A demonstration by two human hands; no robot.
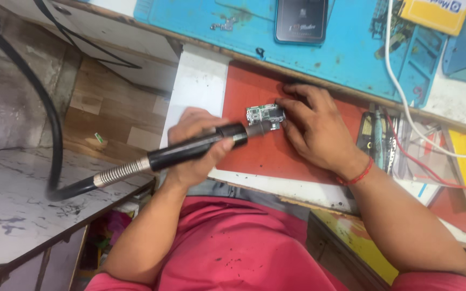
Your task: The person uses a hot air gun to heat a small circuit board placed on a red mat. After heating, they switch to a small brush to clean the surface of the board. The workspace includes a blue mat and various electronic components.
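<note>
Here, line by line:
Left hand: the left hand (192, 148) is curled tight around the black handle of a hot-air wand (200, 147), which lies almost level and points right.
Wand nozzle: its metal tip sits at the near edge of a small green circuit board (262, 114); whether it touches cannot be told.
Wand hose: a black hose (39, 97) with a coiled metal collar runs left from the handle, then arcs far and left across the floor side.
Right hand: the right hand (311, 126) lies flat, fingers spread and lightly bent, fingertips pressing the board's right edge; it grips nothing.
Circuit board: it rests on a red mat (254, 156), near the mat's far edge, between the two hands.
Far side: a blue work mat (341, 54) carries a dark phone (301, 20).
Right side: tweezers and small tools (377, 137) lie just beside the red mat, with a white cable (400, 86) over them.
</note>
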